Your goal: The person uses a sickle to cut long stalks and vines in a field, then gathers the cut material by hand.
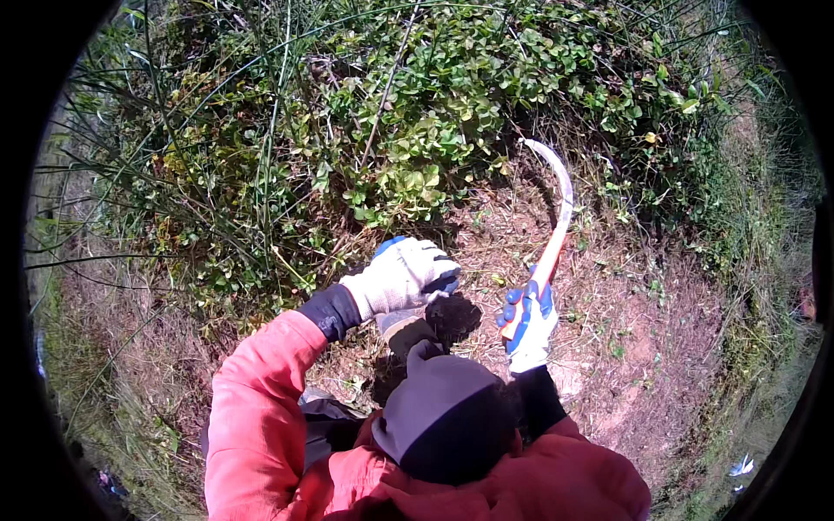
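Observation:
My right hand [535, 325], in a white knit glove with blue coating, grips the orange handle [550, 257] of a sickle. Its pale curved blade [565, 189] arcs up and left, with the tip by the edge of the leafy plants [417, 150]. My left hand [407, 273], gloved alike, hangs with curled fingers above the ground near the plants' lower edge. Its palm is turned away, so whether it holds anything is hidden. Below it shows a boot [401, 325]. Red sleeves [260, 404] cover my arms.
Cut stems and dry litter cover the reddish soil [625, 345] ahead and to the right. Tall thin green stalks [270, 137] rise at the upper left. A brown stick [391, 84] leans in the foliage. A dark cloth-covered rounded form [449, 417] blocks part of the lower view.

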`<action>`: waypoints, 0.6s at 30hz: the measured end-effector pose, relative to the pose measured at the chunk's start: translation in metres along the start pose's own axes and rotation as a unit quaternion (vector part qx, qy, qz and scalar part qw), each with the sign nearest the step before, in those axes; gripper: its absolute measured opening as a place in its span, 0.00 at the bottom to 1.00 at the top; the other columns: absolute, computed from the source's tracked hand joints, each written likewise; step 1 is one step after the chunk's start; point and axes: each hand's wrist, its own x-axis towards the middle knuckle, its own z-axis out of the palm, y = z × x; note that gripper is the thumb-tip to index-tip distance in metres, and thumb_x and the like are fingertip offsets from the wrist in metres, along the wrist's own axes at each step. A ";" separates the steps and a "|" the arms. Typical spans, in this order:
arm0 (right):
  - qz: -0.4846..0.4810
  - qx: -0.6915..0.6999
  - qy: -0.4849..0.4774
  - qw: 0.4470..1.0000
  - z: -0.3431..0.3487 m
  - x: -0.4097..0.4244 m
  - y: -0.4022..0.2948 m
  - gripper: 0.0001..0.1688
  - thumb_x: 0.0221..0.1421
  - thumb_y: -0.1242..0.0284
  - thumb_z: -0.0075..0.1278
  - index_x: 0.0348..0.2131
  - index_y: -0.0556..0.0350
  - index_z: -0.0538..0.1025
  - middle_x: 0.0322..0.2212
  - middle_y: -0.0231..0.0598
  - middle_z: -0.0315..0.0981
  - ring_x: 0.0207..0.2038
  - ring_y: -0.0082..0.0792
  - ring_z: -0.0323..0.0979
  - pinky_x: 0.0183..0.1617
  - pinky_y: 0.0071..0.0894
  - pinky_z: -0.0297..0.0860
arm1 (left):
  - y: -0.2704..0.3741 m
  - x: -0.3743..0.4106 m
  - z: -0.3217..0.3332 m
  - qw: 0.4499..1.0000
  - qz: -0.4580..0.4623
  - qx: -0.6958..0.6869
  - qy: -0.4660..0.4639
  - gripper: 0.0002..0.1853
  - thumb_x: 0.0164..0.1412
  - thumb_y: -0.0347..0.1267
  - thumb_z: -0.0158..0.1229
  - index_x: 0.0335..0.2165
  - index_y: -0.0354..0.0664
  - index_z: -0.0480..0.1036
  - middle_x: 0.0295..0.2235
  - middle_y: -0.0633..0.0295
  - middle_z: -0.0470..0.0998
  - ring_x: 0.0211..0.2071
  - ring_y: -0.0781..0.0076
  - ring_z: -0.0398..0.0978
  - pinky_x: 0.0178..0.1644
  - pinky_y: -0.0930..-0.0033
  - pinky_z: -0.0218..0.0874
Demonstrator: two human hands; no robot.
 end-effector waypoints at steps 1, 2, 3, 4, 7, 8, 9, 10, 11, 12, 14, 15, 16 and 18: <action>0.001 -0.002 -0.008 1.000 -0.002 0.000 0.000 0.21 0.59 0.68 0.44 0.52 0.46 0.61 0.21 0.31 0.63 0.16 0.21 0.61 0.17 0.24 0.61 | -0.009 0.025 0.009 0.995 0.057 0.065 0.042 0.21 0.42 0.37 0.59 0.39 0.45 0.69 0.33 0.58 0.72 0.39 0.60 0.69 0.42 0.60 0.61; 0.001 -0.003 -0.017 1.000 -0.004 0.000 0.000 0.22 0.59 0.68 0.44 0.52 0.46 0.60 0.21 0.31 0.63 0.15 0.21 0.61 0.17 0.24 0.61 | -0.022 0.049 0.020 0.990 0.069 0.100 0.067 0.16 0.43 0.37 0.57 0.35 0.47 0.70 0.31 0.60 0.71 0.37 0.62 0.69 0.41 0.61 0.60; 0.015 -0.008 -0.016 1.000 -0.005 0.001 -0.001 0.22 0.60 0.69 0.43 0.52 0.46 0.60 0.21 0.31 0.64 0.15 0.22 0.61 0.17 0.25 0.61 | -0.033 0.071 0.026 0.984 0.060 0.155 0.059 0.11 0.45 0.36 0.56 0.30 0.47 0.70 0.28 0.62 0.70 0.35 0.63 0.68 0.40 0.63 0.60; 0.022 -0.006 -0.026 0.999 -0.006 0.004 0.000 0.21 0.60 0.69 0.43 0.52 0.46 0.60 0.21 0.31 0.64 0.15 0.22 0.61 0.17 0.25 0.61 | -0.045 0.082 0.022 0.972 0.023 0.228 0.048 0.08 0.46 0.37 0.55 0.27 0.47 0.70 0.28 0.63 0.70 0.35 0.64 0.68 0.41 0.61 0.59; 0.027 0.009 -0.040 0.999 -0.022 0.015 -0.002 0.06 0.60 0.71 0.41 0.39 0.49 0.62 0.20 0.34 0.65 0.14 0.26 0.64 0.16 0.29 0.64 | -0.093 0.058 -0.001 0.935 -0.192 0.298 0.029 0.17 0.47 0.41 0.57 0.35 0.46 0.73 0.38 0.57 0.73 0.46 0.58 0.66 0.55 0.55 0.52; 0.020 -0.010 -0.023 0.999 -0.025 0.016 -0.007 0.06 0.60 0.72 0.41 0.39 0.50 0.62 0.20 0.35 0.65 0.14 0.26 0.64 0.15 0.28 0.64 | -0.103 0.045 -0.011 0.919 -0.229 0.317 0.045 0.18 0.46 0.40 0.58 0.38 0.46 0.73 0.41 0.58 0.72 0.49 0.57 0.65 0.57 0.54 0.50; 0.025 -0.017 -0.030 0.999 -0.029 0.020 -0.009 0.09 0.60 0.72 0.41 0.41 0.51 0.62 0.21 0.36 0.65 0.14 0.26 0.64 0.15 0.28 0.65 | -0.129 0.015 -0.012 0.900 -0.219 0.376 0.026 0.20 0.46 0.39 0.57 0.41 0.49 0.72 0.45 0.59 0.71 0.51 0.57 0.63 0.58 0.55 0.48; 0.037 -0.022 -0.047 0.998 -0.031 0.024 -0.005 0.11 0.60 0.72 0.41 0.43 0.52 0.62 0.21 0.36 0.66 0.14 0.26 0.64 0.15 0.28 0.65 | -0.140 -0.012 -0.007 0.897 -0.201 0.387 0.071 0.21 0.46 0.38 0.57 0.43 0.51 0.71 0.49 0.61 0.69 0.53 0.57 0.61 0.59 0.56 0.47; 0.035 -0.038 -0.049 0.997 -0.033 0.028 -0.002 0.14 0.60 0.73 0.41 0.46 0.52 0.61 0.21 0.37 0.66 0.14 0.26 0.64 0.16 0.28 0.65 | -0.134 -0.008 -0.007 0.897 -0.220 0.380 0.052 0.22 0.46 0.37 0.57 0.43 0.51 0.70 0.50 0.61 0.68 0.52 0.56 0.62 0.59 0.55 0.48; 0.034 -0.054 -0.050 0.997 -0.035 0.031 0.000 0.16 0.60 0.73 0.40 0.48 0.52 0.60 0.21 0.37 0.66 0.14 0.26 0.64 0.16 0.28 0.65 | -0.128 -0.004 -0.009 0.895 -0.239 0.374 0.033 0.22 0.46 0.37 0.56 0.44 0.51 0.70 0.50 0.61 0.67 0.51 0.55 0.62 0.58 0.54 0.48; 0.039 -0.064 -0.059 0.995 -0.031 0.035 0.002 0.24 0.60 0.73 0.40 0.54 0.53 0.56 0.22 0.38 0.67 0.14 0.27 0.64 0.16 0.28 0.65 | -0.115 0.002 -0.015 0.892 -0.277 0.356 0.021 0.22 0.46 0.37 0.57 0.44 0.51 0.70 0.50 0.61 0.67 0.50 0.55 0.63 0.57 0.53 0.49; 0.042 -0.042 -0.064 0.996 -0.030 0.037 0.005 0.23 0.60 0.73 0.41 0.54 0.53 0.56 0.22 0.38 0.67 0.14 0.27 0.64 0.16 0.28 0.65 | -0.107 0.009 -0.018 0.892 -0.292 0.344 0.014 0.23 0.45 0.37 0.57 0.44 0.51 0.69 0.50 0.61 0.67 0.50 0.55 0.63 0.57 0.53 0.49; 0.046 -0.021 -0.070 0.996 -0.030 0.039 0.007 0.23 0.60 0.73 0.41 0.53 0.53 0.57 0.22 0.38 0.67 0.14 0.27 0.64 0.16 0.28 0.65 | -0.093 0.013 -0.020 0.892 -0.294 0.341 0.029 0.24 0.45 0.36 0.57 0.44 0.50 0.69 0.48 0.60 0.68 0.48 0.55 0.64 0.55 0.52 0.51; 0.072 -0.025 -0.087 0.993 -0.025 0.047 0.006 0.21 0.60 0.72 0.42 0.52 0.49 0.59 0.22 0.38 0.67 0.14 0.29 0.65 0.16 0.31 0.65 | -0.069 0.017 -0.019 0.905 -0.211 0.355 0.102 0.25 0.45 0.37 0.58 0.45 0.48 0.69 0.48 0.60 0.68 0.48 0.55 0.64 0.54 0.53 0.53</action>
